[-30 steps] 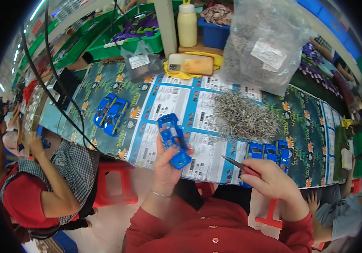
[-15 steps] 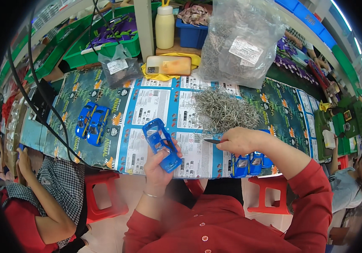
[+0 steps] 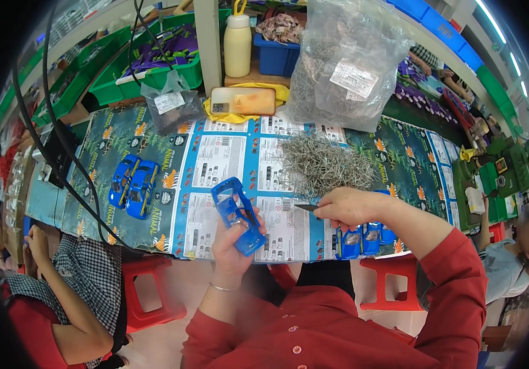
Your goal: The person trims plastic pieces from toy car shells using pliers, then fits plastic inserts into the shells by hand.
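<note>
My left hand (image 3: 230, 247) is closed around the lower end of a blue plastic toy car body (image 3: 240, 215), holding it tilted above the table with its window openings showing. To the right, my right hand (image 3: 352, 206) grips a thin dark tool with a pointed tip (image 3: 305, 207), which points left toward the car body and stays apart from it. Most of the tool is hidden in the fingers. Just beyond that hand lies a heap of thin silvery metal pins (image 3: 326, 163). Several blue toy cars (image 3: 370, 238) stand partly under my right forearm.
Two more blue toy cars (image 3: 134, 187) sit at the left, near hanging black cables (image 3: 61, 172). Along the back are a bag of dark parts (image 3: 169, 111), a phone (image 3: 243, 101) on yellow cloth, a bottle (image 3: 238, 46) and a large clear bag of pins (image 3: 344, 67). A co-worker's arm (image 3: 61, 289) is at left.
The car body in my left hand has turned a little, so its openings show more. My right hand and the pointed tool have shifted slightly left. The whole view has moved a little.
</note>
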`<state>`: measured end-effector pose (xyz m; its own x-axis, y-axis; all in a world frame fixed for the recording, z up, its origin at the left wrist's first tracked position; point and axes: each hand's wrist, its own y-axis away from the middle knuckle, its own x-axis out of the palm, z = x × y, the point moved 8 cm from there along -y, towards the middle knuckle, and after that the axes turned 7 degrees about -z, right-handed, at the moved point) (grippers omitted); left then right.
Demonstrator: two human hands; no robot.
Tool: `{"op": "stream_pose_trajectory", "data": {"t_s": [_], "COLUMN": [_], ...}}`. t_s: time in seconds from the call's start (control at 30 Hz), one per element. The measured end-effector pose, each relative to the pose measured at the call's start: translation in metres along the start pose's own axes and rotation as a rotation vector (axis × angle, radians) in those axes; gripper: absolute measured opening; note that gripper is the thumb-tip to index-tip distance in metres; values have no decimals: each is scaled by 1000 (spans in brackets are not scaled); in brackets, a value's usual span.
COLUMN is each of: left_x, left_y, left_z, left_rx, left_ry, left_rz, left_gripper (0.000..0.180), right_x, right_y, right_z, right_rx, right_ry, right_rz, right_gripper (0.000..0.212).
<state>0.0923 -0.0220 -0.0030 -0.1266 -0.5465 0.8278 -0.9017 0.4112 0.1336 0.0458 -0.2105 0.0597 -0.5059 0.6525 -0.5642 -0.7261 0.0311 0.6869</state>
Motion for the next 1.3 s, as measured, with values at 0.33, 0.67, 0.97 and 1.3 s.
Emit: {"op": "stream_pose_trajectory", "data": {"t_s": [0.33, 0.67, 0.97, 1.3], "left_x": [15, 28, 29, 32], "left_y": [4, 13, 21, 31], "left_z": [6, 12, 10, 17], "left_rx": [-3, 14, 34, -11], "left_ry": [-22, -58, -183, -144], "left_rz": [18, 88, 125, 185], "left_gripper": [58, 60, 66, 71], "right_x": [-6, 30, 47, 61], "right_y": [25, 41, 45, 51], "right_z": [11, 14, 3, -10], "right_rx": [-143, -355, -386, -383], "right_ry": [45, -10, -158, -297], "right_rz": [-237, -329, -277, -281], "right_gripper": [40, 33, 37, 38]}}
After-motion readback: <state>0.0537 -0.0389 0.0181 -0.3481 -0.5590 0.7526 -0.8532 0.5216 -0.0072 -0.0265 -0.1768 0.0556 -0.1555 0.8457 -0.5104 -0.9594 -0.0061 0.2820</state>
